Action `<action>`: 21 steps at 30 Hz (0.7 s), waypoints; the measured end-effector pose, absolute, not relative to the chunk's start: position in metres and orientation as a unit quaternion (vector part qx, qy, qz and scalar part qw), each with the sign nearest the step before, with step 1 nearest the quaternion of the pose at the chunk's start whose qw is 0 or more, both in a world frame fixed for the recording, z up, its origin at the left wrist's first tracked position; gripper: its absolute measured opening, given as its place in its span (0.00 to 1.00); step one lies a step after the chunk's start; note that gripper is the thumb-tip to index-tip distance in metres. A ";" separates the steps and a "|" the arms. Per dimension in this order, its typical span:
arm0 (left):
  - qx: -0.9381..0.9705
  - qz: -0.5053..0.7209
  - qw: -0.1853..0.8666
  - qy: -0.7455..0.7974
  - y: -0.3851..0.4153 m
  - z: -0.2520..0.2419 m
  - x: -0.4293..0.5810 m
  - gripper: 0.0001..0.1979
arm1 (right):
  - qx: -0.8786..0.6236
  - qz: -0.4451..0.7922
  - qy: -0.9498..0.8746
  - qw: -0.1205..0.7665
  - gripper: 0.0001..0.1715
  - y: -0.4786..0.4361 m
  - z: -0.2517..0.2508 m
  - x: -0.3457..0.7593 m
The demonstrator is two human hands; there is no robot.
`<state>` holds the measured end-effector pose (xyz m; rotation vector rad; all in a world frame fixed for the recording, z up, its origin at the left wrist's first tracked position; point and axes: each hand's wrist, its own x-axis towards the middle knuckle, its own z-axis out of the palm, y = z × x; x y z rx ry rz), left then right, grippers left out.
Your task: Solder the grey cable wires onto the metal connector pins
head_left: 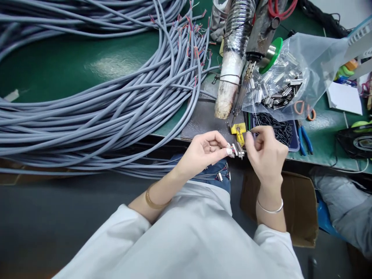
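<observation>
My left hand (207, 150) is closed in a pinch at the table's front edge. Between thumb and finger it holds a small metal multi-pin connector (238, 150), with bits of coloured wire at the fingertips. To its right, my right hand (266, 153) is closed, with thumb and forefinger pinching a thin solder wire (254, 102) that runs down from above. Just beyond the connector lies a yellow holder (238, 131). Above that, a soldering iron (243, 91) points down with its tip close to the holder.
Grey cables (122, 104) with stripped ends cover the left side. A foil-wrapped duct (232, 66), a green spool (273, 56) and a plastic bag (314, 73) of metal connectors stand behind. At right are a tub (295, 135) of black pieces, blue pliers (304, 139) and a cardboard box (299, 209).
</observation>
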<state>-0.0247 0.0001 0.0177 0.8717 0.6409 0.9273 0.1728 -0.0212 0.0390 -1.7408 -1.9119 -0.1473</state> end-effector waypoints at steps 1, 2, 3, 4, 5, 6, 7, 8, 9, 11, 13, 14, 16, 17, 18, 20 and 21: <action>0.395 0.446 0.737 0.318 0.001 0.015 -0.020 0.18 | -0.640 -0.048 -0.689 0.337 0.10 -0.024 0.039 0.171; 0.393 0.466 0.717 0.339 0.001 0.012 -0.016 0.18 | -0.627 -0.036 -0.667 0.400 0.11 -0.027 0.039 0.169; 0.394 0.482 0.697 0.356 0.002 0.009 -0.013 0.17 | -0.614 -0.016 -0.647 0.452 0.13 -0.031 0.039 0.167; 0.397 0.494 0.679 0.370 0.003 0.007 -0.011 0.16 | -0.604 0.002 -0.632 0.486 0.14 -0.035 0.038 0.164; 0.400 0.504 0.664 0.381 0.003 0.005 -0.010 0.15 | -0.595 0.008 -0.629 0.500 0.14 -0.039 0.036 0.161; 0.405 0.510 0.652 0.389 0.003 0.005 -0.010 0.13 | -0.586 0.000 -0.639 0.498 0.13 -0.041 0.034 0.158; 0.410 0.514 0.642 0.395 0.004 0.004 -0.009 0.12 | -0.574 -0.021 -0.659 0.485 0.12 -0.043 0.032 0.155; 0.416 0.517 0.632 0.399 0.004 0.004 -0.009 0.11 | -0.559 -0.044 -0.683 0.468 0.11 -0.043 0.029 0.153; 0.423 0.521 0.623 0.401 0.004 0.004 -0.009 0.11 | -0.545 -0.063 -0.704 0.452 0.10 -0.042 0.026 0.151; 0.439 0.528 0.609 0.398 0.005 0.003 -0.009 0.10 | -0.526 -0.073 -0.726 0.438 0.09 -0.038 0.020 0.147; 0.464 0.531 0.592 0.391 0.005 0.002 -0.010 0.08 | -0.524 -0.048 -0.721 0.451 0.09 -0.032 0.014 0.145; 0.480 0.534 0.578 0.389 0.005 0.001 -0.010 0.07 | -0.524 -0.036 -0.713 0.464 0.09 -0.030 0.011 0.144; 0.517 0.542 0.535 0.390 0.005 -0.001 -0.010 0.04 | -0.525 -0.037 -0.701 0.481 0.10 -0.027 0.006 0.142; 0.535 0.544 0.511 0.396 0.005 -0.002 -0.009 0.03 | -0.524 -0.050 -0.700 0.483 0.10 -0.026 0.003 0.141; 0.548 0.545 0.488 0.405 0.005 -0.003 -0.009 0.02 | -0.524 -0.066 -0.700 0.481 0.11 -0.026 0.001 0.140; 0.563 0.544 0.451 0.428 0.004 -0.004 -0.007 0.02 | -0.522 -0.082 -0.703 0.475 0.10 -0.025 -0.002 0.139; 0.566 0.544 0.438 0.439 0.003 -0.004 -0.006 0.03 | -0.522 -0.078 -0.704 0.475 0.10 -0.025 -0.003 0.139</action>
